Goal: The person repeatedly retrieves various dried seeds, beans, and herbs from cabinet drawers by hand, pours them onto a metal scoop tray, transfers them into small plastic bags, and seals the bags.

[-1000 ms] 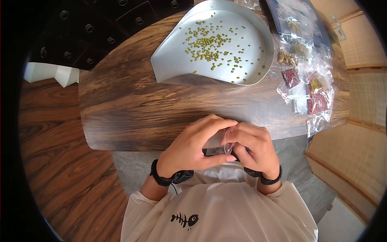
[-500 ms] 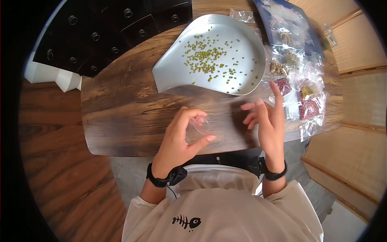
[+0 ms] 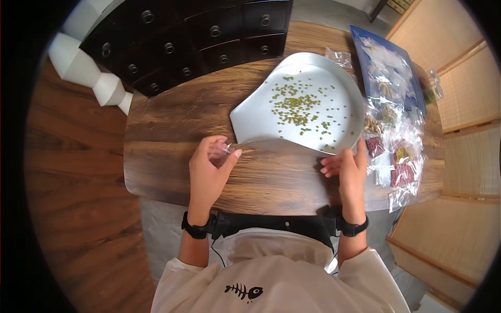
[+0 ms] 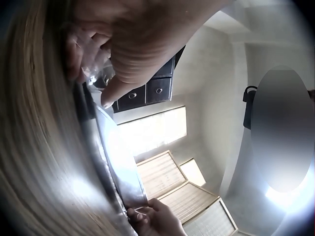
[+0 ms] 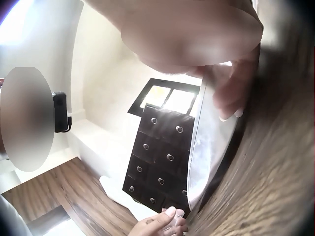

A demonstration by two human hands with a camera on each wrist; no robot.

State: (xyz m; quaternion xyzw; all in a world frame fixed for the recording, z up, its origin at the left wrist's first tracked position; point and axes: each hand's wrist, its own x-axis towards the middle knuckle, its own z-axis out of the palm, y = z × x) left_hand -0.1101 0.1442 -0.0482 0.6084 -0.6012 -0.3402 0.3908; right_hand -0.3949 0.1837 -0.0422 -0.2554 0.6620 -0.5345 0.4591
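My left hand [image 3: 206,169] pinches a small clear plastic bag [image 3: 224,148] between thumb and fingers, beside the pointed front-left corner of a scoop-shaped metal tray [image 3: 250,122]. Small green beans [image 3: 297,109], like mung beans, are scattered over the tray's floor. At the tray's front-right rim is my right hand [image 3: 352,175], its index finger stretched along the edge and the other fingers just outside the wall. The left wrist view shows the right hand [image 4: 160,221] at the rim's far end. In the right wrist view, fingers [image 5: 229,101] overlap the outer wall.
Several clear bags hold red beans [image 3: 403,175], peanuts [image 3: 371,125] and other dry goods to the tray's right. Behind them lies a blue folder [image 3: 360,44] with more bags on it. A dark drawer cabinet [image 3: 193,39] stands at the table's back left.
My hands have parted. The left carries the bag left and forward to the tray's corner, while the right has released it and reached out to the tray's front-right rim. The head view has shifted.
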